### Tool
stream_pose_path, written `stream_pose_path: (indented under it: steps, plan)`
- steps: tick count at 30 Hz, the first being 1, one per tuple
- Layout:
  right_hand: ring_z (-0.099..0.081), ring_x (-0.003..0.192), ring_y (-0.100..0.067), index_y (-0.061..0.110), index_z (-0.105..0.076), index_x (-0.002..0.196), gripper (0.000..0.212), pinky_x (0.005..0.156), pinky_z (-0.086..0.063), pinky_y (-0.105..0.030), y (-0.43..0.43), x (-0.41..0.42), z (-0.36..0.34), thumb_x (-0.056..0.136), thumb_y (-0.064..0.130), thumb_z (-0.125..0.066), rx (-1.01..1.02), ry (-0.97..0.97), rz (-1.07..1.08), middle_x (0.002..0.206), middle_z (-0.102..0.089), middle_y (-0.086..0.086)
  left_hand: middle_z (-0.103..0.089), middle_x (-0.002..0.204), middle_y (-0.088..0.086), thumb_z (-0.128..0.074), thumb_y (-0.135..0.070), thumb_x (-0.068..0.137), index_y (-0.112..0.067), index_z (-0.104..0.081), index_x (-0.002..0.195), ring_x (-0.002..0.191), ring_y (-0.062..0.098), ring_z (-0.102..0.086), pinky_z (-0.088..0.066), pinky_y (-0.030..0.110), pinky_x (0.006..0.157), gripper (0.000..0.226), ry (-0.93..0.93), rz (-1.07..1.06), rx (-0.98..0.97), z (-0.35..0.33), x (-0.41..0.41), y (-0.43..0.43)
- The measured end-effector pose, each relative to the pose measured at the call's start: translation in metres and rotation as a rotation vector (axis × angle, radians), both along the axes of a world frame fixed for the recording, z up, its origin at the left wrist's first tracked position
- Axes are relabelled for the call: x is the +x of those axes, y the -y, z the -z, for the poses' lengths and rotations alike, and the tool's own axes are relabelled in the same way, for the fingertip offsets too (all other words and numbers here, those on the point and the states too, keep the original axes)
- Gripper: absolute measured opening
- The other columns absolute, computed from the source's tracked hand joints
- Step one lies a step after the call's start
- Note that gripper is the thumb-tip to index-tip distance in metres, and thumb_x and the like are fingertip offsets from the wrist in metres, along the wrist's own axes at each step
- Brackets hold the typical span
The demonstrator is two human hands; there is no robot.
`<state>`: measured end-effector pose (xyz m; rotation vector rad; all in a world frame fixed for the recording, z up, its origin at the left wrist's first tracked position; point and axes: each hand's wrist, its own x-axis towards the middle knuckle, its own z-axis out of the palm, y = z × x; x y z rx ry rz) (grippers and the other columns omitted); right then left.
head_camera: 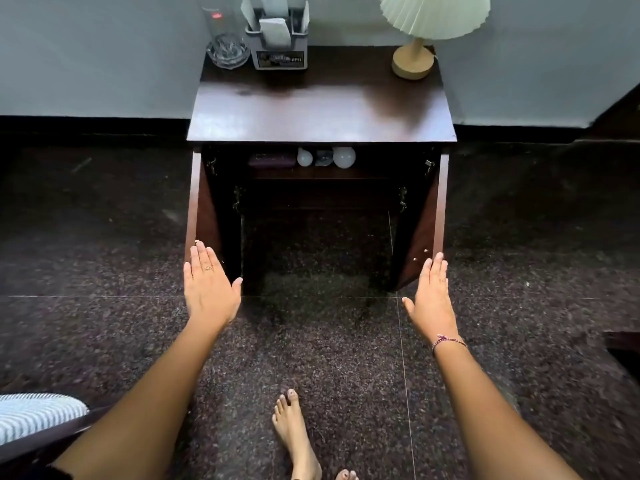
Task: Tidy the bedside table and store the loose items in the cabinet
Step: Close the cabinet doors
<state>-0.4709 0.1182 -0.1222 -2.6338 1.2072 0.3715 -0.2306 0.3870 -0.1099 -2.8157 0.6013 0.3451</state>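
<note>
The dark wooden bedside table (322,109) stands against the wall with both cabinet doors swung open. My left hand (209,285) has straight fingers touching the lower edge of the left door (201,202). My right hand (431,292) is flat with fingertips against the lower edge of the right door (429,223). On the inner shelf lie a dark purple case (272,160), two white bulbs (343,156) and a small grey object between them. On the tabletop stand a glass (221,26), a glass ashtray (228,51), a grey organiser (280,39) with papers, and a lamp (415,53).
The floor is dark speckled stone. A striped cushion on a dark seat (38,415) sits at the lower left. My bare feet (294,434) are on the floor in front of the cabinet. Dark furniture edges in at the right (623,344).
</note>
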Motion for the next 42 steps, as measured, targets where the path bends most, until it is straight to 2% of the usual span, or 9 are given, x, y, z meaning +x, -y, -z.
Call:
stream_pose_path:
  steps: [8,12,16,22,26,30,35,38,42]
  plan:
    - [0.0,0.145,-0.038,-0.011,0.002,0.143,0.071,0.119,-0.011,-0.036,-0.006,0.006,0.001,0.099,0.031,-0.035,-0.04,0.128,0.057,0.154,0.004,-0.03,0.006,0.156,0.023,-0.044,-0.043,0.093,0.009,0.002,0.145,0.146,0.032,0.005,-0.006,0.042,0.12,0.086,-0.113,-0.161,-0.089,0.01,0.004,-0.009]
    - [-0.008,0.145,-0.036,-0.011,-0.011,0.144,0.058,0.119,-0.01,-0.039,-0.01,0.018,0.0,0.093,-0.004,-0.037,0.008,0.146,-0.014,0.155,-0.009,-0.027,0.005,0.156,0.023,-0.047,-0.039,0.092,0.008,0.0,0.145,0.146,0.032,0.004,-0.007,0.042,0.12,0.086,-0.113,-0.169,-0.166,0.011,-0.003,-0.001]
    - [-0.007,0.147,-0.024,0.0,-0.01,0.148,0.063,0.109,-0.035,-0.028,-0.011,0.025,0.003,0.092,-0.01,-0.037,0.001,0.229,-0.03,0.158,-0.001,-0.017,0.0,0.156,0.023,-0.05,-0.036,0.09,0.006,-0.002,0.146,0.146,0.032,-0.001,-0.01,0.041,0.12,0.085,-0.087,-0.137,-0.218,0.014,-0.014,0.016]
    - [-0.056,0.116,-0.025,0.0,-0.044,0.135,0.039,0.1,-0.044,-0.036,0.001,0.056,-0.008,0.097,0.008,-0.043,-0.055,0.485,0.071,0.127,-0.057,-0.015,-0.026,0.152,0.015,-0.047,-0.014,0.094,0.0,-0.011,0.147,0.141,0.027,-0.023,-0.043,0.039,0.105,0.066,-0.028,-0.076,-0.45,0.016,-0.027,0.051]
    - [-0.059,0.094,-0.013,0.004,-0.06,0.116,0.026,0.088,-0.04,-0.012,0.017,0.077,-0.01,0.093,0.015,-0.055,0.061,0.602,0.328,0.105,-0.06,-0.004,-0.05,0.125,0.012,-0.049,-0.017,0.094,-0.003,-0.028,0.143,0.111,0.029,-0.042,-0.054,0.04,0.073,0.055,0.057,-0.117,-0.527,0.021,-0.013,0.073]
    - [-0.058,0.074,-0.008,0.006,-0.068,0.106,0.022,0.073,-0.04,0.002,0.027,0.087,0.001,0.084,0.012,-0.067,0.121,0.738,0.542,0.091,-0.063,-0.009,-0.053,0.11,0.012,-0.052,-0.011,0.093,-0.006,-0.049,0.133,0.101,0.031,-0.045,-0.052,0.041,0.074,0.04,0.095,-0.26,-0.714,0.027,0.01,0.077]
    - [-0.061,0.092,-0.012,0.009,-0.047,0.123,0.053,0.083,-0.051,-0.014,0.031,0.096,0.021,0.079,0.022,-0.074,0.627,0.925,0.989,0.111,-0.056,-0.006,-0.048,0.094,-0.003,-0.068,-0.009,0.082,-0.015,-0.044,0.136,0.073,0.001,-0.053,-0.046,0.012,0.08,0.06,-0.128,-0.575,-1.193,0.034,0.026,0.08]
    - [-0.054,0.113,-0.017,0.011,-0.041,0.136,0.058,0.098,-0.047,-0.034,0.032,0.108,0.033,0.087,0.032,-0.064,0.852,0.85,0.969,0.129,-0.05,-0.006,-0.049,0.126,0.005,-0.07,-0.018,0.082,-0.013,-0.031,0.143,0.103,0.006,-0.054,-0.039,0.02,0.095,0.072,-0.398,-0.763,-1.294,0.041,0.031,0.092]
    - [-0.042,0.077,-0.004,0.009,-0.042,0.138,0.064,0.063,-0.033,-0.018,0.034,0.123,0.041,0.089,0.048,-0.054,0.958,0.717,0.894,0.098,-0.05,0.007,-0.044,0.142,0.007,-0.06,-0.033,0.089,-0.011,-0.036,0.141,0.129,0.02,-0.043,-0.034,0.026,0.099,0.062,-0.606,-0.695,-1.159,0.051,0.043,0.106]
